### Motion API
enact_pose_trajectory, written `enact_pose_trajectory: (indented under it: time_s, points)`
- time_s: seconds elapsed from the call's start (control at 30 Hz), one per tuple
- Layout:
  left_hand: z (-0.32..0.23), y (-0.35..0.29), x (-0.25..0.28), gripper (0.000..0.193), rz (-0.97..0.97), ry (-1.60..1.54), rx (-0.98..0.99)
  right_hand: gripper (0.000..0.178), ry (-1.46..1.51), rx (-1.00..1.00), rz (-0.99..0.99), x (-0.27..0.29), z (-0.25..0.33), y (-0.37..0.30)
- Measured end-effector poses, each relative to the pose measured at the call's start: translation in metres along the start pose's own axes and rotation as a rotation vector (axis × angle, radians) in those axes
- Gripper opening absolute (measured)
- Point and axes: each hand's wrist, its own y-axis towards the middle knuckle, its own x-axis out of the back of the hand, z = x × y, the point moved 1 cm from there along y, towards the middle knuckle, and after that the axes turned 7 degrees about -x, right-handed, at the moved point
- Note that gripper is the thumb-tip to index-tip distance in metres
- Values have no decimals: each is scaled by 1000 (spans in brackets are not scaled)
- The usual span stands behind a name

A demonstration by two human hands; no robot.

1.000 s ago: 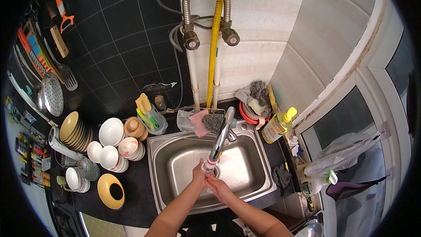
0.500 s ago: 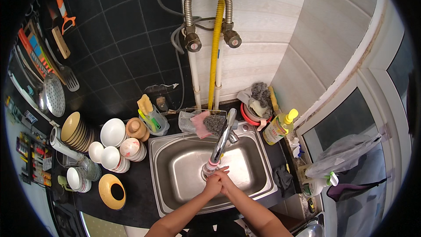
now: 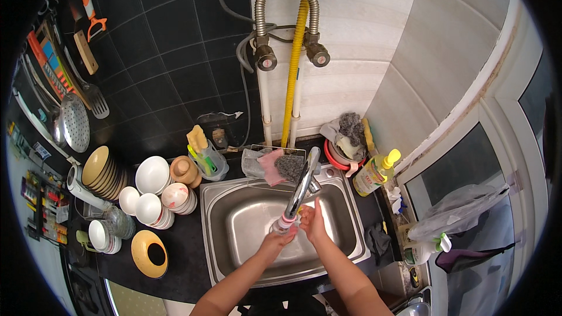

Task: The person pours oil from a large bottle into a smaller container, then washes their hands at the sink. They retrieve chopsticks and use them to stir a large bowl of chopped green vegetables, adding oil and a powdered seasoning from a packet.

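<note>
Faucet (image 3: pixel 303 190) with a pink-ringed outlet (image 3: pixel 285 222) is hanging out over the sink (image 3: pixel 243 228), and both hands are working right around that outlet. Looks to me like a rinse is going on, though I can't make out whether water's running. Left hand (image 3: pixel 275 242) is reaching in low by the outlet, fingers stretching forward; they're partly hidden, so I can't tell if it's gripping anything. Right hand (image 3: pixel 314 223) is staying spread on the other side, thumb sticking up, some fingertips disappearing behind the spout. I'm guessing the next move is calling for both palms coming back under the outlet without knocking the spout.

Compared with half a second ago, the hands aren't pressing together just below the outlet anymore: they're sitting apart, one on each side, right one higher up.

Farther out, a pink cloth (image 3: pixel 271 167) and a gray scrubber (image 3: pixel 289 168) are resting behind the sink, and a yellow-capped bottle (image 3: pixel 372 177) is standing to the right. Over on the left, white bowls (image 3: pixel 153 174) are crowding the black table (image 3: pixel 181 257).
</note>
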Motion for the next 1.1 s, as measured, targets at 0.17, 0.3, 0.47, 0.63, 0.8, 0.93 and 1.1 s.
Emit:
enact_pose_trajectory:
  time_s: [0.17, 0.3, 0.47, 0.63, 0.8, 0.93, 1.1]
  points:
    - [-21, 4, 12, 40, -101, -229, 14, 32, 22, -84, 21, 3, 26, 30]
    - [-15, 8, 14, 39, -92, -328, 38, 27, 0, -69, -40, 5, 26, 31]
    - [5, 25, 19, 39, -155, -371, 57, 21, -9, -22, -8, 23, 18, 32]
    - [28, 50, 29, 42, -138, -473, 71, 21, -303, 289, -68, 27, -20, 11]
    - [38, 59, 45, 58, -255, -568, 136, 47, -993, 331, 71, 44, -142, 22]
    - [61, 46, 43, 71, -223, -520, -32, 47, -1199, 442, -60, 13, -123, 54]
    - [41, 35, 35, 75, -252, -466, -49, 48, -1176, 674, -17, -2, -146, 39]
